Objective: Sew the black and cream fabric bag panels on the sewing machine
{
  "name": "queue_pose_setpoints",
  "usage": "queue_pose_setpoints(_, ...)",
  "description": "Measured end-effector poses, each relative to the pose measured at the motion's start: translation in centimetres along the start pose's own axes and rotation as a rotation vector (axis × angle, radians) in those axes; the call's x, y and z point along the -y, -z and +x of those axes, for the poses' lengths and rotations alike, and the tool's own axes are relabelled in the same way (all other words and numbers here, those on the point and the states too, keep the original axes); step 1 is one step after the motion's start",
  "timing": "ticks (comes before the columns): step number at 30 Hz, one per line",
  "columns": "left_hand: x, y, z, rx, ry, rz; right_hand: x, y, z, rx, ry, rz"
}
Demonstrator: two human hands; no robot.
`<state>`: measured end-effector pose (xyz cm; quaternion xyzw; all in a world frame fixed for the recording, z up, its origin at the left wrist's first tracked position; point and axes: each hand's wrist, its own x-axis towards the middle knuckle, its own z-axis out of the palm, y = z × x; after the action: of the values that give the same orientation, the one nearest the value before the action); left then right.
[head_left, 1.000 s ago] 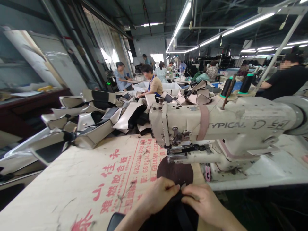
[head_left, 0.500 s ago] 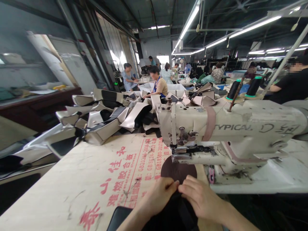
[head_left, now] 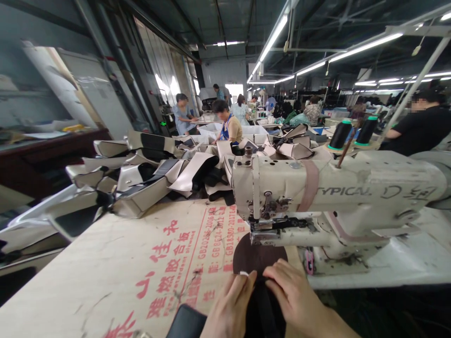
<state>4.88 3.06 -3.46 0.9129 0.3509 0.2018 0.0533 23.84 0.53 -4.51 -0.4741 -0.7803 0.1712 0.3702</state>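
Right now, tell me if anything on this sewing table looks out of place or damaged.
The table board is scratched and scuffed. Cut pieces lie in a loose, tumbled heap behind the sewing machine. Both hands, left hand and right hand, press dark fabric flat.

The sewing machine [head_left: 338, 197] bears the brand word "TYPICAL" on the front of its arm, followed by handwritten marks too scrawled to read. The plywood tabletop [head_left: 116, 263] carries red printed Chinese characters, among them "佳和" and "难燃胶合板", beside codes that look like "GB20286-2006" and "GB18580-2017".
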Motion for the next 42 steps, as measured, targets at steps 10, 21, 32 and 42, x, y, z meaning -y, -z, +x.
queue_pose_setpoints(10,-0.3,0.9,1.9,0.044,0.093,-0.2,-0.4,-0.5,0.1,0.015,0.03,-0.04)
queue_pose_setpoints(21,-0.4,0.9,2.3,0.11,0.273,-0.357,-0.1,0.1,1.1,0.052,-0.119,0.102)
queue_pose_setpoints(32,1.1,2.1,1.4,0.196,0.325,-0.303,-0.8,-0.9,0.8,-0.058,-0.082,0.098)
queue_pose_setpoints(42,4.1,4.6,4.3,0.719,0.09,-0.456,-0.7,-0.4,0.8,0.001,-0.022,0.034)
